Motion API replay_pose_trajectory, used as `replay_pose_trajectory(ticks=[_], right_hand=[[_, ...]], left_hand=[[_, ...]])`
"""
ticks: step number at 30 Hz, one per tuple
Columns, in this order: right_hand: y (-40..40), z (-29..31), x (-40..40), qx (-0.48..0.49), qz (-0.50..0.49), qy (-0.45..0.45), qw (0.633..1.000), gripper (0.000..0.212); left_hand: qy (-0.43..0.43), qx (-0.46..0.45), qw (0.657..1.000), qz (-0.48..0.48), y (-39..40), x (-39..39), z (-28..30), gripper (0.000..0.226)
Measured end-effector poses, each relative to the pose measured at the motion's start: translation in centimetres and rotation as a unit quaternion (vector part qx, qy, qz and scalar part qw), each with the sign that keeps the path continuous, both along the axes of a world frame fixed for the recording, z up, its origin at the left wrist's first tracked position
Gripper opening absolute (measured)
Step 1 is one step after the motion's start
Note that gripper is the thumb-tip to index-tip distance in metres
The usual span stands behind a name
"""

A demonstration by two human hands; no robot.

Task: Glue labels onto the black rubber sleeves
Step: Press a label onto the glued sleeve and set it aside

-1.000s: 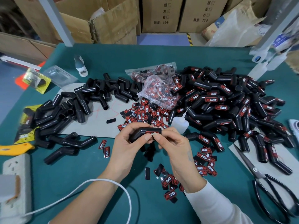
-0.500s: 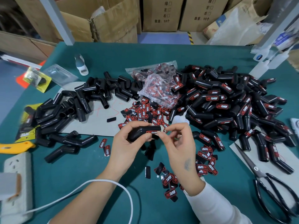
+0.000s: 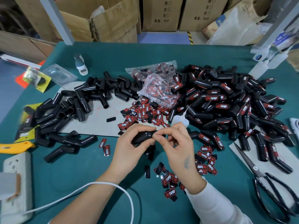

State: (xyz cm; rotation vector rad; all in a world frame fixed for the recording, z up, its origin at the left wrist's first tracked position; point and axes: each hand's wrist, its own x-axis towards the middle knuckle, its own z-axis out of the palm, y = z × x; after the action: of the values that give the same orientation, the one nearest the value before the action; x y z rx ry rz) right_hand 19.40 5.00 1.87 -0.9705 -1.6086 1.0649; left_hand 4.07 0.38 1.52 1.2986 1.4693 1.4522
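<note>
Left hand [image 3: 129,146] grips a bent black rubber sleeve [image 3: 142,137] above the green table [image 3: 80,172]; right hand [image 3: 176,143] pinches at its end, fingers curled.

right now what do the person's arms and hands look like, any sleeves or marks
The left hand is bare, with the forearm uncovered to the frame edge. The right hand is bare too, with a small dark mark on its back near the wrist; a white long sleeve covers that forearm. No gloves or rings show.
</note>
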Motion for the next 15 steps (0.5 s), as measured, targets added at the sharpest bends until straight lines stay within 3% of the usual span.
replay_pose_trajectory(ticks=[9,15], right_hand=[[0.41,0.13,0.66,-0.015,-0.034,0.022,0.999,0.016],[-0.05,0.03,-0.1,-0.019,0.0,-0.012,1.0,0.014]], left_hand=[[0.003,-0.007,1.0,0.001,0.17,-0.11,-0.49,0.035],[0.048,0.002,0.999,0.024,0.16,0.11,-0.23,0.03]])
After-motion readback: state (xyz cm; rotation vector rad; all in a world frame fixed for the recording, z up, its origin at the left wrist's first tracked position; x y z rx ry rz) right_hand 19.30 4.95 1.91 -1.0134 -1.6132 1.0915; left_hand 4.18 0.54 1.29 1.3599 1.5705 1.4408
